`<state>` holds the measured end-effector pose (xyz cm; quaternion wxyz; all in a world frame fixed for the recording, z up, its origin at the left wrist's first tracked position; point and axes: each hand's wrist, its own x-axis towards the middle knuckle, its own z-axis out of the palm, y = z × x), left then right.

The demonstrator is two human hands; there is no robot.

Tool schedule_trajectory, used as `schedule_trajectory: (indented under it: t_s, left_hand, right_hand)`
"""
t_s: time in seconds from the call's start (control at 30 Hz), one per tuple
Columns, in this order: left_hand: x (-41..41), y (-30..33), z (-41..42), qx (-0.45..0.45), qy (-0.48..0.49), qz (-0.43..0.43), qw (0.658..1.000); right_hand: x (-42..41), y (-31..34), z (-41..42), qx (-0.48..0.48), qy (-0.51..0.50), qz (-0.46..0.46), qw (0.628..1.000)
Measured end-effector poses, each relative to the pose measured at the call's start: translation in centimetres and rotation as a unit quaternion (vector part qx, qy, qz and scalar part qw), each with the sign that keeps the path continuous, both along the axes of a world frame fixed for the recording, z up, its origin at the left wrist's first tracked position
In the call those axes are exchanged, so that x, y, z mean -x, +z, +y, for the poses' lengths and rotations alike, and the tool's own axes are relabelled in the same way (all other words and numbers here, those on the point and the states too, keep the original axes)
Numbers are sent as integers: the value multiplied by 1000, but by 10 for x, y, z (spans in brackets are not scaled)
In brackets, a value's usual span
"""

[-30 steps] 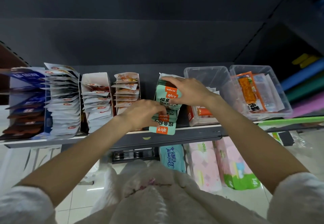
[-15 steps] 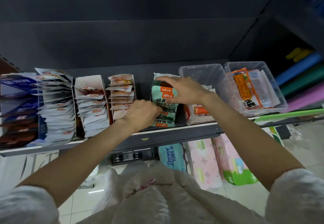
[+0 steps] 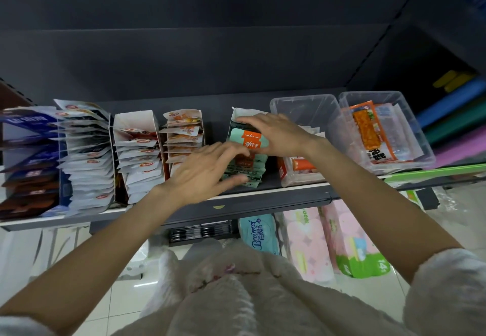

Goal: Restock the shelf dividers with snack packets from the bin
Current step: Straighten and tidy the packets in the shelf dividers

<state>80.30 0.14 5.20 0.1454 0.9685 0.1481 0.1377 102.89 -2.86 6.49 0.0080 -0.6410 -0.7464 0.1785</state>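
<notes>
A row of mint-green snack packets with orange labels stands in a white cardboard divider on the dark shelf. My right hand grips the rear packets from the top, thumb on the orange label. My left hand lies on the front packets, fingers spread and nearly straight, blurred by motion. Right of the row, a clear plastic bin holds a few orange and red packets at its front.
Three other dividers with white and orange packets fill the shelf to the left, beside blue boxes. A second clear bin with orange packets stands at far right. Tissue packs sit on the lower level.
My left hand has uncurled, its fingers now spread over the front packets. The green packets sit further back, no longer overhanging the shelf edge. My right hand stays on the rear packets.
</notes>
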Motion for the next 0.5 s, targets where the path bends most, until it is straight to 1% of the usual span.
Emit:
schedule_trajectory:
  t_s: [0.03, 0.1, 0.17, 0.27, 0.33, 0.37, 0.4, 0.43, 0.47, 0.5]
  left_hand:
    - [1, -1, -2, 13, 22, 26, 999]
    - [0, -6, -5, -19, 42, 50, 998]
    - [-5, -10, -4, -34, 45, 11, 998]
    - [-13, -9, 0, -2, 62, -37, 997]
    - [-15, -9, -4, 42, 122, -86, 988]
    - [-16, -10, -8, 84, 170, -116, 975]
    - [-18, -11, -13, 138, 218, -148, 955]
    - [-22, -13, -20, 193, 261, -174, 930]
    - [-26, -13, -27, 238, 290, -191, 907]
    - [-31, -15, -33, 268, 305, -199, 892]
  right_hand:
    - [0, -2, -1, -5, -1, -9, 1000]
    - [1, -4, -2, -15, 1, -22, 1000]
    - [4, -2, -4, -16, -6, -1, 1000]
    - [3, 10, -12, -4, -68, 121, 990]
    - [4, 20, -23, -21, -134, 194, 972]
    - [7, 26, -31, -43, -178, 238, 954]
    - [14, 29, -42, -73, -233, 301, 922]
    - [26, 31, -53, -107, -291, 380, 872]
    - [40, 32, -64, -136, -343, 465, 805]
    - [55, 25, -75, -156, -382, 526, 744]
